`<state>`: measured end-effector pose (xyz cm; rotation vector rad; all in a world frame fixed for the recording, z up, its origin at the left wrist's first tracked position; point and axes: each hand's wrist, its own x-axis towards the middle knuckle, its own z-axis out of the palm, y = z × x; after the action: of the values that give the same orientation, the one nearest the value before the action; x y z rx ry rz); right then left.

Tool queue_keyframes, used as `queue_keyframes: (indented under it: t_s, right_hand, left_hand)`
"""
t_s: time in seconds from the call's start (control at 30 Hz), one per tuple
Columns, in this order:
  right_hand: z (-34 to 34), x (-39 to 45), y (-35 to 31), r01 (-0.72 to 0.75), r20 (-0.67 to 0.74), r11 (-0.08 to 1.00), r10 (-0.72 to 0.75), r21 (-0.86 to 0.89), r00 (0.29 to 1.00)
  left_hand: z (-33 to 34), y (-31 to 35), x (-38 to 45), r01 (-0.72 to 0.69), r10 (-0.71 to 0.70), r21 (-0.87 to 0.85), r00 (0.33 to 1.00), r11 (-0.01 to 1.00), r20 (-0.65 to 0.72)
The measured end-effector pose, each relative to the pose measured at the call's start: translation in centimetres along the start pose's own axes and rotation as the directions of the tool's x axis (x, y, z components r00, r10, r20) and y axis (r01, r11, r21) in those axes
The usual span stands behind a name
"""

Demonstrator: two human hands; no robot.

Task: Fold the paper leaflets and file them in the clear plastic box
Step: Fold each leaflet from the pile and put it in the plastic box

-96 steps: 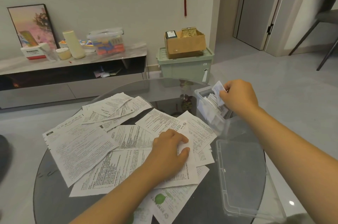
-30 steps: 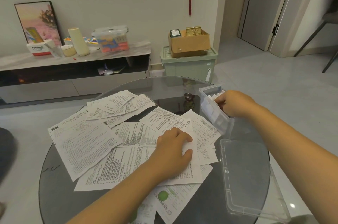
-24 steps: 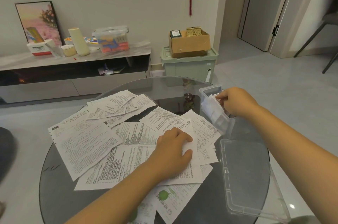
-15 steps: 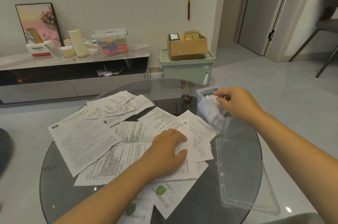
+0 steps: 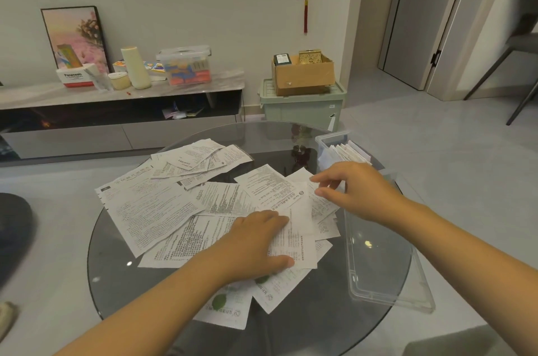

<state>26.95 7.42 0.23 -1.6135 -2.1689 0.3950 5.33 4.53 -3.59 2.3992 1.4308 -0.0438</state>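
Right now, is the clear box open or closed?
Open. The clear box has no top on; folded leaflets stick up inside, and its lid lies beside it.

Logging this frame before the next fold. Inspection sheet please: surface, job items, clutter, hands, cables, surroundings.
Surface: round dark glass table, reflective.
Job's things: unfolded leaflets overlapping in a loose spread; clear plastic box at far right edge with folded leaflets standing in it; its clear lid flat beside it.
Clutter: nothing seen.
Grippers: left hand flat on the leaflets; right hand above them, fingers loose, holding nothing.
Cables: nothing seen.
Surroundings: low cabinet, green bin with cardboard box on top.
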Motion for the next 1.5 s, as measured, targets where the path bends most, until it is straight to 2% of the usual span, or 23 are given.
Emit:
queue_keyframes:
  t_s: [0.1, 0.27, 0.37, 0.43, 0.57, 0.63, 0.67, 0.73, 0.8, 0.83, 0.93, 1.03, 1.2, 1.3, 1.4, 1.5]
  right_hand:
    - [0.5, -0.2, -0.1, 0.023, 0.048, 0.999, -0.021, -0.028, 0.999]
    - [1.3, -0.1, 0.0, 0.027, 0.135, 0.998, -0.019, -0.058, 0.991]
    - [1.6, 0.2, -0.1, 0.029, 0.168, 0.998, -0.018, -0.064, 0.986]
    - [1.9, 0.3, -0.2, 0.030, 0.190, 0.997, -0.015, -0.072, 0.982]
    - [2.0, 0.4, -0.2, 0.043, 0.213, 0.993, -0.018, -0.110, 0.977]
    - [2.1, 0.4, 0.0, 0.071, 0.223, 0.988, -0.039, -0.138, 0.974]
    - [2.1, 0.4, 0.0, 0.088, 0.234, 0.987, -0.054, -0.136, 0.971]
    - [2.2, 0.3, 0.1, 0.114, 0.258, 0.987, -0.083, -0.110, 0.963]
    - [2.4, 0.3, 0.1, 0.108, 0.272, 0.993, -0.093, -0.042, 0.958]
    - [2.5, 0.2, 0.1, 0.075, 0.278, 0.997, -0.075, 0.011, 0.957]
    - [2.9, 0.1, -0.2, -0.037, 0.315, 0.993, 0.000, 0.113, 0.949]
    - [4.1, 0.2, -0.7, -0.090, 0.259, 0.988, 0.054, 0.129, 0.964]
    - [6.0, 0.4, -1.3, -0.138, 0.195, 0.990, 0.136, -0.004, 0.971]
    - [6.3, 0.5, -1.2, -0.130, 0.125, 0.991, 0.131, -0.012, 0.984]
    - [5.8, 0.3, -1.2, 0.033, 0.080, 0.993, -0.024, -0.116, 0.997]
    - [5.6, 0.0, -1.3, 0.198, 0.183, 0.955, -0.159, -0.220, 0.970]
  left_hand:
    - [-0.3, 0.2, -0.1, -0.029, 0.026, -0.035, 0.996, 0.999, -0.085]
    - [0.3, -0.6, 1.2, -0.011, -0.022, -0.108, 0.953, 0.994, -0.303]
    - [0.9, -1.3, 1.9, 0.043, -0.065, -0.100, 0.970, 0.994, -0.232]
    - [0.9, -1.5, 2.2, 0.047, -0.053, -0.036, 0.977, 0.998, -0.207]
    - [0.3, -1.3, 2.2, -0.024, 0.062, 0.107, 0.926, 0.994, -0.373]
    - [0.1, -1.0, 1.8, -0.055, 0.098, 0.112, 0.896, 0.992, -0.433]
    - [0.2, -1.0, 1.6, -0.059, 0.087, 0.075, 0.887, 0.995, -0.454]
    - [0.3, -0.9, 1.1, -0.077, 0.012, -0.117, 0.880, 0.990, -0.475]
    - [0.3, -0.7, 0.6, -0.097, -0.067, -0.324, 0.886, 0.941, -0.459]
    - [0.3, -0.6, 0.5, -0.093, -0.095, -0.374, 0.886, 0.923, -0.455]
    - [0.4, -0.7, 0.6, -0.050, -0.171, -0.430, 0.872, 0.902, -0.459]
    - [0.5, -1.0, 0.8, -0.010, -0.218, -0.453, 0.867, 0.891, -0.449]
    - [1.1, -1.4, 1.2, 0.052, -0.153, -0.300, 0.935, 0.952, -0.321]
    - [1.2, -1.7, 1.4, 0.050, -0.119, -0.201, 0.929, 0.978, -0.350]
    - [1.0, -2.1, 1.3, -0.009, -0.006, -0.039, 0.928, 0.999, -0.373]
    - [1.0, -2.3, 1.1, -0.062, 0.064, 0.016, 0.960, 0.998, -0.274]
